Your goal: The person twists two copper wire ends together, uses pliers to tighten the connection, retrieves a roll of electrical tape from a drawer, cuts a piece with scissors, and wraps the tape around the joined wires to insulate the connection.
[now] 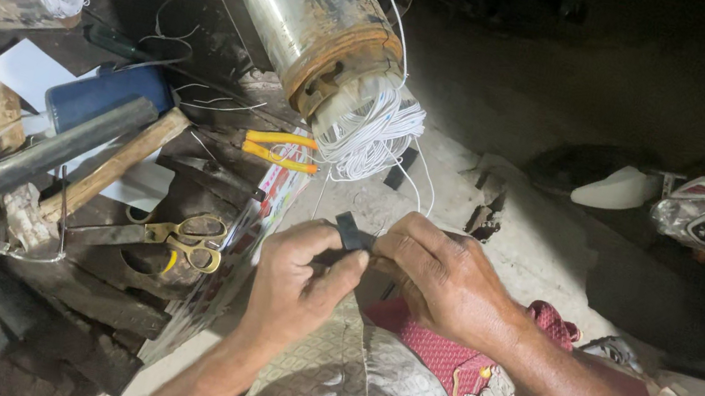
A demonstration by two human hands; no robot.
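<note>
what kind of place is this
Probably a small motor or pump repair workshop. A steel pump cylinder spills white winding wire, and scissors, yellow-handled pliers and a hammer lie on a cluttered bench.

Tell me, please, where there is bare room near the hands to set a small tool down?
The clearest bare patch is the pale concrete floor right of the right hand, bordered by the white wire bundle above and the red patterned cloth below. Left of the left hand it is crowded: brass-handled scissors, yellow-handled pliers, a wooden-handled hammer.
</note>
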